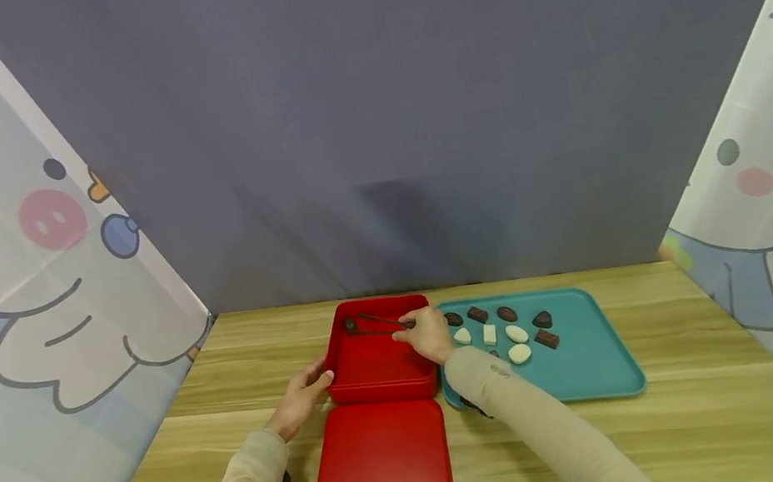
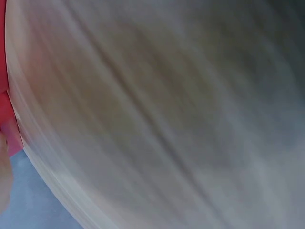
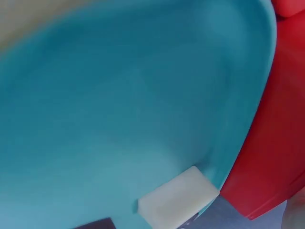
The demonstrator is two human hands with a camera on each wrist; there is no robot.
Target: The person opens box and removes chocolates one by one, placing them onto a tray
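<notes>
My right hand (image 1: 426, 336) reaches over the right side of a red box (image 1: 379, 367) and pinches dark tongs (image 1: 384, 319). The two arms of the tongs spread leftward inside the box, and a small dark piece (image 1: 350, 325) sits at their left end. Against the box's left wall rests my left hand (image 1: 302, 396), fingers extended along the rim and thumb near the front corner. Right of the box lies a teal tray (image 1: 595, 360) with dark chocolates (image 1: 508, 314) and white pieces (image 1: 517, 334); a white block (image 3: 178, 198) shows large in the right wrist view.
A red lid (image 1: 385, 469) lies flat in front of the box, close against it. All stand on a wood-grain table (image 1: 709, 358). A grey curtain (image 1: 366, 109) hangs behind, with cartoon-printed panels (image 1: 755, 216) on both sides. The left wrist view is mostly blurred.
</notes>
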